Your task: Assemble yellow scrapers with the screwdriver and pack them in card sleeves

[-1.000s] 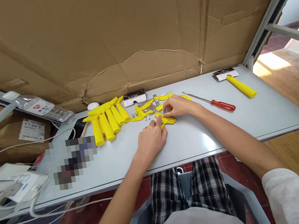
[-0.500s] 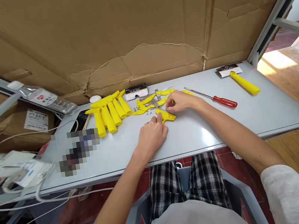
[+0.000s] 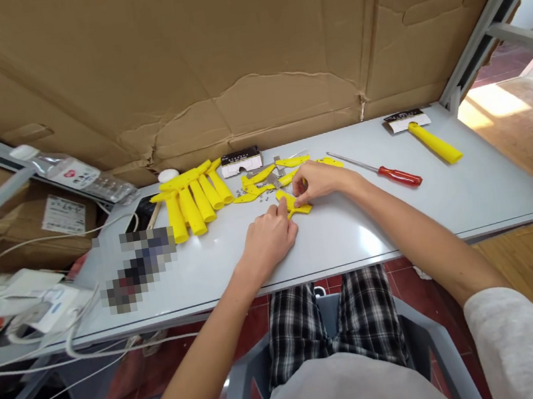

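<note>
Steadying a small yellow T-shaped piece (image 3: 289,202) on the white tabletop (image 3: 235,258), using the left hand (image 3: 271,231), curled, with fingertips closed in on the stem side. Poising the right hand (image 3: 317,180) at the crosspiece, fingertips bunched nearly together; hiding the gap between them, so leaving impossible to tell whether empty or pinching something tiny. Lying between both hands, just nearer than the loose screws (image 3: 262,199) and well apart from the red-handled screwdriver (image 3: 397,175). Looking like moulded plastic: probably weighing little, feeling stiff, sliding easily on the glossy surface, hardly needing delicate care. Calling, in judgement, for a pinch across the narrow stem while pressing the crosspiece flat; risking twisting if gripping only the tapered tips.
</note>
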{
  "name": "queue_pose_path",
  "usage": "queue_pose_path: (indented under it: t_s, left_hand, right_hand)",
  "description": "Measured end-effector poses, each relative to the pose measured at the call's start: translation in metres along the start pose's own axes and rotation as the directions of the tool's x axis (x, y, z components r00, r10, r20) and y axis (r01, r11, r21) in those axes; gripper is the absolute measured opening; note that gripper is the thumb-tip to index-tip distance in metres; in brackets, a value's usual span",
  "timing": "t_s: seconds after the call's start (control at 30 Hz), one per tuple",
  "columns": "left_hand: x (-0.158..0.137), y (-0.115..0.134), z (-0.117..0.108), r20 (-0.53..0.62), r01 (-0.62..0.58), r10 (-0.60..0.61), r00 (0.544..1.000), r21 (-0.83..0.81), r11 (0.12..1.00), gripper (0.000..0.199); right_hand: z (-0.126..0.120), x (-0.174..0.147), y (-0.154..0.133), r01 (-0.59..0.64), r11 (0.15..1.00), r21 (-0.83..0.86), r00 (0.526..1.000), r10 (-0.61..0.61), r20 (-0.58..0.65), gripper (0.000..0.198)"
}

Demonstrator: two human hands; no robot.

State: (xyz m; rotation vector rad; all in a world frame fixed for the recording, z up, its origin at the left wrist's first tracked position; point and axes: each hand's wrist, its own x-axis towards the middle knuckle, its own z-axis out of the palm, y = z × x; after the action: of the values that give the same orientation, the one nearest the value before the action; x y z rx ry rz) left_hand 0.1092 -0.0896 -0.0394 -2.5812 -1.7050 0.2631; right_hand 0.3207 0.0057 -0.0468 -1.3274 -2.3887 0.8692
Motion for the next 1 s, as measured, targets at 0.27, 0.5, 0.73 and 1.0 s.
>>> queue_pose_path:
  t_s: [0.27,0.5,0.73,1.0]
  left_hand:
    - [0.005,0.001,-0.003,0.025,-0.008,0.009,1.0,-0.013,1.0,0.062]
    - [0.007,-0.025,-0.024,-0.145,-0.086,0.049,0.988,-0.26,0.962,0.063]
    - [0.006,-0.068,-0.061,-0.212,-0.213,0.069,0.975,-0.791,0.574,0.031]
    - [0.043,-0.085,-0.03,0.024,0.044,0.176,0.984,-0.993,-0.114,0.03]
  right_hand:
    - [-0.006,-0.002,0.006,0.071,0.993,0.098,0.985,-0.055,-0.164,0.044]
    - [-0.016,0.0,0.021,-0.001,1.0,0.024,0.905,0.011,-0.426,0.041]
    - [-0.02,-0.004,0.036,-0.173,0.977,-0.123,0.93,0.121,-0.347,0.023]
    - [-0.023,-0.007,0.037,-0.214,0.965,-0.15,0.935,0.158,-0.317,0.021]
